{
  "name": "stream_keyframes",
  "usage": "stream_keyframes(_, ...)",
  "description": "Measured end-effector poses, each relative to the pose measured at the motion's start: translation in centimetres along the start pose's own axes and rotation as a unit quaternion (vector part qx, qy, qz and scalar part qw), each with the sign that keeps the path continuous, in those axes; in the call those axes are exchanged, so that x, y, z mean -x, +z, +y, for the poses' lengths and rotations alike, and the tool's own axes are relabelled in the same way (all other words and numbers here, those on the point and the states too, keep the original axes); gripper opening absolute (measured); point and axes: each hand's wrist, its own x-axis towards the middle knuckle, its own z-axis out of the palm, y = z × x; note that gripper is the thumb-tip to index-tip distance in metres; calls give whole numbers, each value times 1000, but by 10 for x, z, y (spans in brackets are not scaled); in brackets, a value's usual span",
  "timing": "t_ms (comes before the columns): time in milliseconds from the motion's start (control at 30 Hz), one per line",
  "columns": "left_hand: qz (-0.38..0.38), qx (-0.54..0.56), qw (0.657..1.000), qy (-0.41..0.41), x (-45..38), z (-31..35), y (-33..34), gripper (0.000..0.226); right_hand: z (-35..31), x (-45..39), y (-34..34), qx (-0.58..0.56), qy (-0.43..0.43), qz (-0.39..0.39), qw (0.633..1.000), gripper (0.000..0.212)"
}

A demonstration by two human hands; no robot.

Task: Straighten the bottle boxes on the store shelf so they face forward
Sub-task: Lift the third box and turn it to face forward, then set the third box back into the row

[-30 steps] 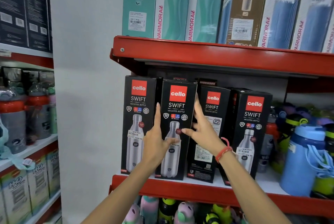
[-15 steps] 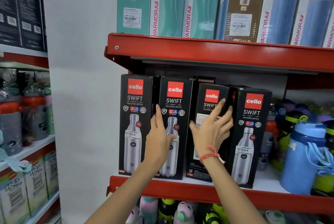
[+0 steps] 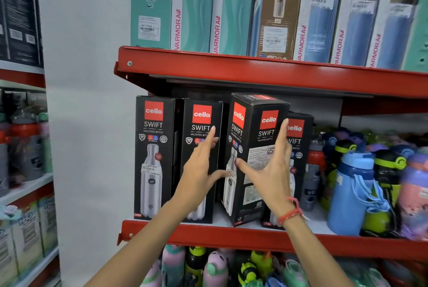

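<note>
Four black Cello Swift bottle boxes stand on the red middle shelf (image 3: 231, 238). The first box (image 3: 154, 157) and second box (image 3: 201, 115) face forward. The third box (image 3: 266, 134) sits further out than the others, turned so one corner points at me, and it leans slightly. My right hand (image 3: 271, 175) grips it, palm on its label side, fingers up along its right edge, thumb at the corner. My left hand (image 3: 200, 171) lies spread on the second box, its thumb touching the third box's left face. The fourth box (image 3: 300, 145) is partly hidden behind the third.
Loose bottles, among them a blue bottle (image 3: 354, 194), crowd the shelf right of the boxes. The upper red shelf (image 3: 254, 71) hangs close above the box tops and carries tall Varmora boxes (image 3: 231, 8). More bottles (image 3: 215, 268) fill the shelf below. Another shelf unit (image 3: 23, 147) stands left.
The third box has come forward and turned from facing front-left to corner-on. My right hand moved from its front to its right side. My left hand's thumb now reaches the third box.
</note>
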Motion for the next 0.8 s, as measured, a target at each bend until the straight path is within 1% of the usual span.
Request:
stream_keyframes(67,-34,52,998,-34,-2,7,-2,113,-2,-3,-18,-35,-19,-32,999,130)
stream_keyframes(167,-89,130,984,-81,-5,16,-4,123,-4,-9,-43,-96,-26,-116,988,129)
stream_keyframes(267,-146,181,969,-88,-3,27,-4,115,-5,-11,-56,-149,-30,-178,972,127)
stream_keyframes(367,-121,195,969,-89,-3,34,-1,110,-1,-19,-58,-157,-32,-211,964,124)
stream_keyframes(567,-13,134,987,-93,-7,33,29,118,7,-51,-56,-106,-19,-308,945,125)
stream_keyframes(667,20,84,990,-114,-14,31,46,122,18,-60,-46,-75,-13,-312,947,123)
stream_keyframes(800,25,31,989,-141,-21,22,63,120,36,-64,-28,-58,-7,-284,957,116)
